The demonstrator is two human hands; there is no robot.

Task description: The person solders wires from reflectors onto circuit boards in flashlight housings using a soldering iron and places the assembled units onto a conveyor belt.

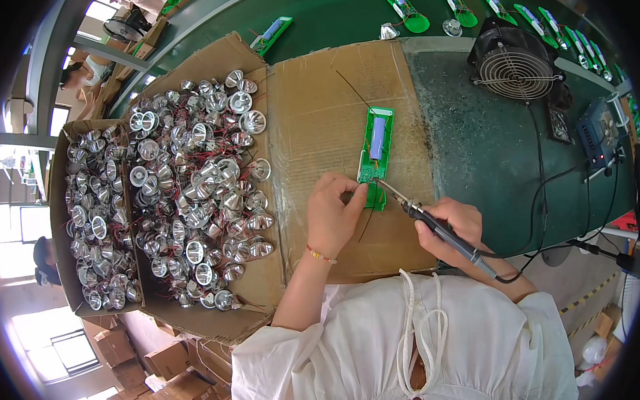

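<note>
My right hand (456,227) is closed round the dark handle of a soldering iron (444,232). Its metal tip points up and left, to the circuit board (370,171) in a green plastic housing (368,138). A purple cylindrical battery cell (378,138) lies in the far part of that housing. My left hand (338,208) is at the near left side of the board, thumb and forefinger pinched together. Whatever is between those fingertips is too small to make out. The housing rests on a flat cardboard sheet (317,122).
Cardboard boxes full of silver reflector cups (193,190) with red wires stand at the left. A black fan (514,73) and a blue soldering station (600,135) stand at the right, cables running from them. Several green housings (461,8) line the far side.
</note>
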